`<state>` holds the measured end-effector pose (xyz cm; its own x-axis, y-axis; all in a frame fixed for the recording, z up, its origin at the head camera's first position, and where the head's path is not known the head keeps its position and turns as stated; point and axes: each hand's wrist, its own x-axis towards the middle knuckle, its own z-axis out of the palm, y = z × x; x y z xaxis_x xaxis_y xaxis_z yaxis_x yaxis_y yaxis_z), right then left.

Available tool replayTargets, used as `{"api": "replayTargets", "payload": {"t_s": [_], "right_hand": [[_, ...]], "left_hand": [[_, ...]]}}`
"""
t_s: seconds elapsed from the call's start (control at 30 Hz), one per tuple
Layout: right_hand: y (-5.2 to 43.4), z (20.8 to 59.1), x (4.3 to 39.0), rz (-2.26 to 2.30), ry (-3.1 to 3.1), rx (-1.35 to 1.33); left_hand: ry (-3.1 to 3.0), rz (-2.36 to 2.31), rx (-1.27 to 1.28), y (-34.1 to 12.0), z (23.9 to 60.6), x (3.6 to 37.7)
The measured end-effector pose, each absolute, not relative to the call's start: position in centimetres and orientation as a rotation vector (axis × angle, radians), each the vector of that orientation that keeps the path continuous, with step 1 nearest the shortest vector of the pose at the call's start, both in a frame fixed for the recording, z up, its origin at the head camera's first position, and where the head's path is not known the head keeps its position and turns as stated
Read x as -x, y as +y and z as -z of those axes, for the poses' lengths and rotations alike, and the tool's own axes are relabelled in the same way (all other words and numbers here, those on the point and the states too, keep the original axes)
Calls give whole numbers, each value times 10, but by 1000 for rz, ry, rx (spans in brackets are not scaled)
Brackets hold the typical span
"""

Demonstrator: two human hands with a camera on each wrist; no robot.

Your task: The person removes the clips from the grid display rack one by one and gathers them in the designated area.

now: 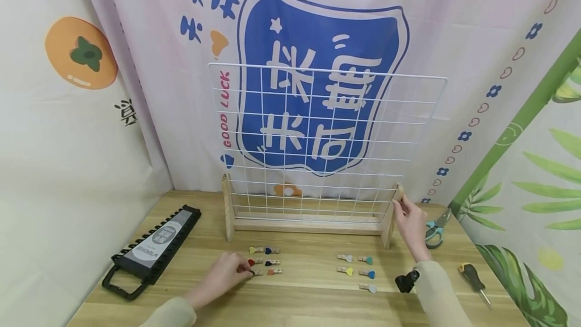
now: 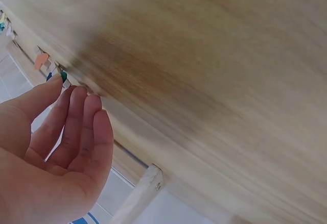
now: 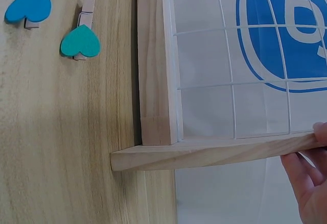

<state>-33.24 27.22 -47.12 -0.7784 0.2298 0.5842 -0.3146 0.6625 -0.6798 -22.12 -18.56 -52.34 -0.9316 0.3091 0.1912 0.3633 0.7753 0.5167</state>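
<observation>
Left hand [image 1: 227, 271] hides red clip [image 1: 251, 262]

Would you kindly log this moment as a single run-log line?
left hand: pinches red clip on table | right hand: holds rack post | grid: upright, no clips

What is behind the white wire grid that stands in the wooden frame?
Behind the white wire grid hangs a cloth banner with a blue badge; through the meshes most shows, the wooden frame hides its bottom edge.
</observation>
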Motion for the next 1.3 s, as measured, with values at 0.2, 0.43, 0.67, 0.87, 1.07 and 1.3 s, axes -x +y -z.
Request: {"api": "replayTargets", "payload": {"t_s": [0.2, 0.43, 0.67, 0.87, 1.07, 1.3], "right_hand": [[273, 471, 333, -1062, -2218, -65], [274, 470, 333, -1049, -2228, -72], [276, 468, 332, -1050, -2244, -77], [278, 468, 331, -1045, -2266, -73], [281, 466, 334, -1026, -2284, -96], [287, 467, 330, -1060, -2342, -124]], "left_hand": [[-2893, 834, 520, -183, 521, 220], [-2893, 843, 530, -184, 521, 221], [-2894, 866, 520, -183, 521, 220], [-2893, 883, 519, -182, 522, 219], [-2889, 892, 526, -182, 522, 220], [-2869, 939, 531, -187, 507, 221]]}}
